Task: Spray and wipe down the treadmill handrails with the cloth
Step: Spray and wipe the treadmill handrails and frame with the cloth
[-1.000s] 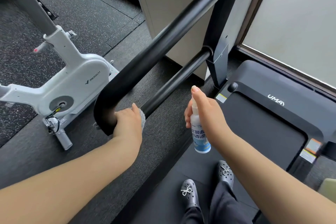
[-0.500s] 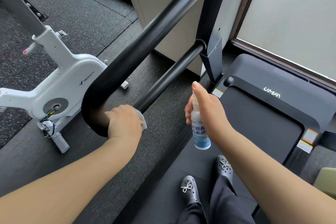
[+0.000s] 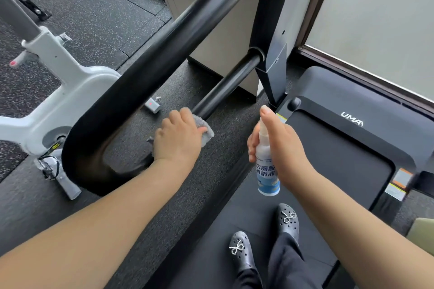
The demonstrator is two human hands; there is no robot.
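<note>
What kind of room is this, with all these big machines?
Most likely a gym or workout room. The person stands on a treadmill with a black handrail, a white exercise bike stands beside it, and the floor is speckled rubber matting.

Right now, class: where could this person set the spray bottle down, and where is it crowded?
Free: the treadmill belt between the shoes and the UMA hood, and the dark floor strip between belt and handrail. Crowded: left of the handrail, where the white exercise bike stands, and the lower rail where the left hand presses the cloth.
</note>
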